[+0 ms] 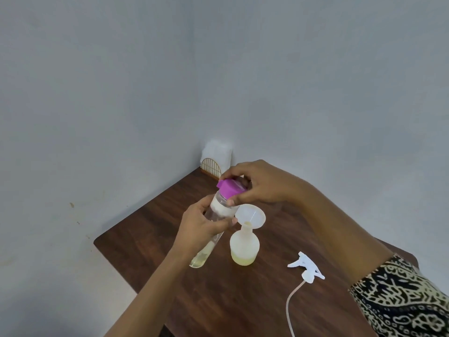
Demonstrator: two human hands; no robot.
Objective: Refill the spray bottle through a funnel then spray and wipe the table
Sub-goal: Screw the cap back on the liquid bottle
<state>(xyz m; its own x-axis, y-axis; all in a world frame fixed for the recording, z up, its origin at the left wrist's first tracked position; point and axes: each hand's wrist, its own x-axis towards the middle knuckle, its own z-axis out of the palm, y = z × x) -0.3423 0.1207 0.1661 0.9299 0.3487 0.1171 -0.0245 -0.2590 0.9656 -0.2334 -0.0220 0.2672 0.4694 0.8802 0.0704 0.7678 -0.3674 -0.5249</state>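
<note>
Spray bottle stands upright near the middle of the desk, head removed, translucent plastic, a shallow layer of yellowish liquid at the bottom. Judged light and easy to tip at this fill; body likely thin-walled and a little yielding, so the grip belongs low on the round body, not on the narrow neck.

Refill bottle, clear and tall, is held tilted just left of the spray bottle, its base low over the desk; a little pale liquid pools at the bottom. Left hand has its fingers wrapped closed around the mid-body. Smooth clear plastic, possibly slippery if wet.

Right hand fingers are closed on the purple cap at the top of the refill bottle; step in hand appears to be working the cap, direction cannot be told.

Napkin holder with white napkins sits at the far corner of the desk.

Trigger head with its dip tube lies on its side to the right of the spray bottle, apart from it.

Funnel, pale, sits in the spray bottle's neck, slightly tilted. Loose fit likely: a knock could unseat it.
</note>
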